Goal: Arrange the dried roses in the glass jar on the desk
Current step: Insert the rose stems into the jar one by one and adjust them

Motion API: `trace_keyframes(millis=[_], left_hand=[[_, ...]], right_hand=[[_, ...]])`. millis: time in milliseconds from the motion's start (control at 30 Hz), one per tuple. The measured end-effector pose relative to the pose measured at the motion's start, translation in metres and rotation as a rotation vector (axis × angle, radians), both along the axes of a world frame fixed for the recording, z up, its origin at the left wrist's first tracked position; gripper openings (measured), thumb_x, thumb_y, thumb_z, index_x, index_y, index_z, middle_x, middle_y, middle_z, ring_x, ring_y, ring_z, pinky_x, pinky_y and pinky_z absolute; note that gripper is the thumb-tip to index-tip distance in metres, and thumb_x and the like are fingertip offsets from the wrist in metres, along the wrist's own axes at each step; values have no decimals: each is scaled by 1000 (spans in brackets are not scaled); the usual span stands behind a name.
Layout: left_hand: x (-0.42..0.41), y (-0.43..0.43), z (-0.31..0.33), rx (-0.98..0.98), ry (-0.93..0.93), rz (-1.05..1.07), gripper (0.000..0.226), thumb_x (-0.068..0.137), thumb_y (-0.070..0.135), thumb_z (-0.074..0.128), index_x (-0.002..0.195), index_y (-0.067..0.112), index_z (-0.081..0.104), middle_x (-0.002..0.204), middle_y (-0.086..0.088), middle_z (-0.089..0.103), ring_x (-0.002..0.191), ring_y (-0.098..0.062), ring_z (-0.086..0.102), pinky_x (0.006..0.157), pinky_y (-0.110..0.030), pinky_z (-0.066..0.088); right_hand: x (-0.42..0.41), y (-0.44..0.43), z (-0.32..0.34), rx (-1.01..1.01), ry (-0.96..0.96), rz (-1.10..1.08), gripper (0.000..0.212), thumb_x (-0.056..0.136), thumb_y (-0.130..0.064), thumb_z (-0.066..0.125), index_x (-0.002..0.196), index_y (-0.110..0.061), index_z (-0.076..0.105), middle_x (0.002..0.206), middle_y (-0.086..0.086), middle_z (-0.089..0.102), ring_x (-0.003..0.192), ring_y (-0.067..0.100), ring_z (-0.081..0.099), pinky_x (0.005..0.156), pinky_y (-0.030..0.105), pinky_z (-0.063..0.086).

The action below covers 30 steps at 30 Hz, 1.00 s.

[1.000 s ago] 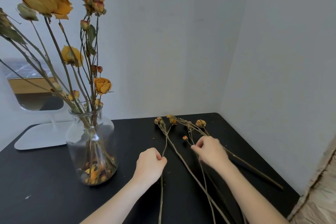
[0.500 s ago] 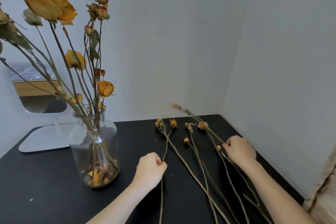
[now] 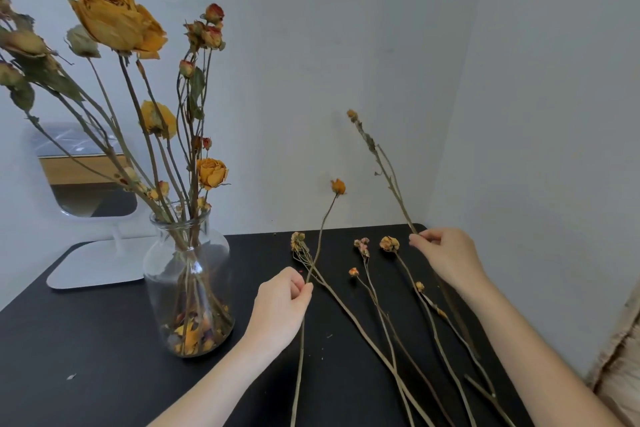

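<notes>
Two bare hands work over a black counter (image 3: 86,340) set into a pale-walled corner. The glass jar (image 3: 188,281) stands on the counter's left part, already filled with dried roses (image 3: 117,19) whose stems fan upward; loose petals lie at its bottom. Behind the jar and further left, a white-framed mirror (image 3: 83,170) stands on a flat white base.

To the right of the jar, the left hand (image 3: 278,308) is pinched closed on a thin stem (image 3: 320,239), lifting its small orange bud into the air while the lower end trails down across the counter. Further right of the jar, near the counter's back corner, the right hand (image 3: 446,255) is also pinched closed on a long twiggy stem (image 3: 388,173), which leans up and back toward the wall with a small bud at its tip.

Between the two hands, several more loose stems (image 3: 381,315) lie flat on the counter, their small faded heads pointing toward the wall and their cut ends toward the person. Some of them cross each other near the counter's front edge.
</notes>
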State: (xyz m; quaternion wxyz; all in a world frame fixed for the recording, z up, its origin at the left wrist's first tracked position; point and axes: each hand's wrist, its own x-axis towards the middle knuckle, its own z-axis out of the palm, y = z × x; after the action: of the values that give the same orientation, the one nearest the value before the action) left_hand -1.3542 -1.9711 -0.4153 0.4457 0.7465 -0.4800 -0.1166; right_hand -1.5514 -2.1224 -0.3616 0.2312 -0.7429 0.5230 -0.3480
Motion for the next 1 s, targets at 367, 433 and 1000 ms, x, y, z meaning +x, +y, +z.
trace_keyframes(millis=[367, 433, 1000], left_hand=[[10, 85, 50, -303, -39, -46, 15, 89, 24, 55, 76, 29, 48, 54, 14, 53, 48, -2, 50, 46, -13, 40], [14, 109, 51, -319, -10, -52, 11, 85, 31, 54, 76, 30, 50, 53, 15, 52, 48, -1, 49, 47, -14, 39], [62, 142, 138, -661, -268, 253, 9, 93, 19, 46, 85, 20, 49, 66, 8, 54, 63, 4, 54, 57, -5, 41]], right_hand=[[33, 26, 18, 150, -320, 175, 14, 88, -30, 58, 88, -21, 69, 69, -11, 55, 68, 5, 50, 66, 25, 39], [43, 33, 21, 180, -349, 216, 13, 89, -30, 57, 88, -22, 67, 67, -9, 54, 64, 7, 50, 61, 23, 39], [99, 97, 53, 172, -444, 471, 16, 91, -24, 55, 94, -15, 67, 64, -5, 50, 57, 8, 44, 54, 18, 32]])
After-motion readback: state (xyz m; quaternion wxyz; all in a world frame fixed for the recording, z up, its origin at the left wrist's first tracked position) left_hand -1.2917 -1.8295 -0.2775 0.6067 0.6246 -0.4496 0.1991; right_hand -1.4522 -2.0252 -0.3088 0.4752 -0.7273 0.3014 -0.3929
